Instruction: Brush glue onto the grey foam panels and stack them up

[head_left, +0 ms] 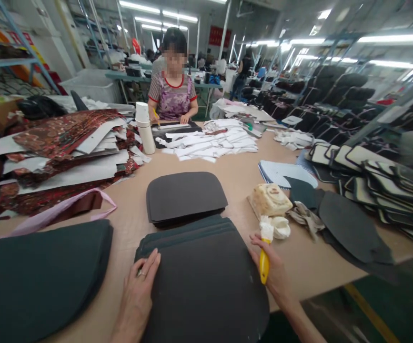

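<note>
My right hand (272,267) is closed round a yellow-handled brush (264,267), its bristle end caked in white paste. That hand is beside the right edge of a fanned stack of dark foam-like panels (206,276) in front of me. On the stack's left edge rests my left hand (140,281), fingers stretched out over the top panel and a ring on one finger. Just beyond lies a smaller stack of dark panels (186,195). A paste-crusted block-shaped container (270,199) sits near the brush, with a white lump (281,227) by it.
More dark panels (38,276) lie at left, below a pile of patterned fabric (66,143). A white bottle (145,131) and white strips (209,143) lie ahead, where a co-worker (174,90) holds a brush. Light-edged panels (377,186) and dark pieces (352,228) occupy the right.
</note>
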The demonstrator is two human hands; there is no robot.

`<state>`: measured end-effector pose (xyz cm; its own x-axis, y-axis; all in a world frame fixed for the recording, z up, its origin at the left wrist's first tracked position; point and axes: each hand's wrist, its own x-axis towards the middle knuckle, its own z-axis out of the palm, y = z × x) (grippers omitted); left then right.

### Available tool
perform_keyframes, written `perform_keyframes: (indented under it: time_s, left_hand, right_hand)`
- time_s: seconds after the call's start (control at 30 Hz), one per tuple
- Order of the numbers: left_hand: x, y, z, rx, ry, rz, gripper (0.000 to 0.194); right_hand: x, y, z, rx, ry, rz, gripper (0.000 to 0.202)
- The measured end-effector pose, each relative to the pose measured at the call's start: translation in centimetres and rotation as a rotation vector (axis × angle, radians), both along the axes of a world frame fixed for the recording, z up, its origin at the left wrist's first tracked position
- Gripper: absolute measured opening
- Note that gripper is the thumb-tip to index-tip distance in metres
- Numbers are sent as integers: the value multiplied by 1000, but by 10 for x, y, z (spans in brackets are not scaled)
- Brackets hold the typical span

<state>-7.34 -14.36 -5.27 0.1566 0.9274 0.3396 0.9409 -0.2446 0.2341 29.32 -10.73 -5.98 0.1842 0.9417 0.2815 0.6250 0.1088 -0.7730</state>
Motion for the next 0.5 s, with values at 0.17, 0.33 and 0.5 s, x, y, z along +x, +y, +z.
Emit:
perform_keyframes:
  time_s: [0.17, 0.33, 0.5]
  left_hand:
    - [36, 16, 29, 79, 23, 33, 41]
    - [155, 63, 64, -103, -139, -193, 27]
    - [216, 101, 57, -365, -64, -193, 21]
  right_hand:
    - [2, -12, 4, 0, -44, 40, 27]
    - [-5, -21, 6, 43, -174, 94, 28]
    - [-4, -22, -3, 200, -316, 82, 29]
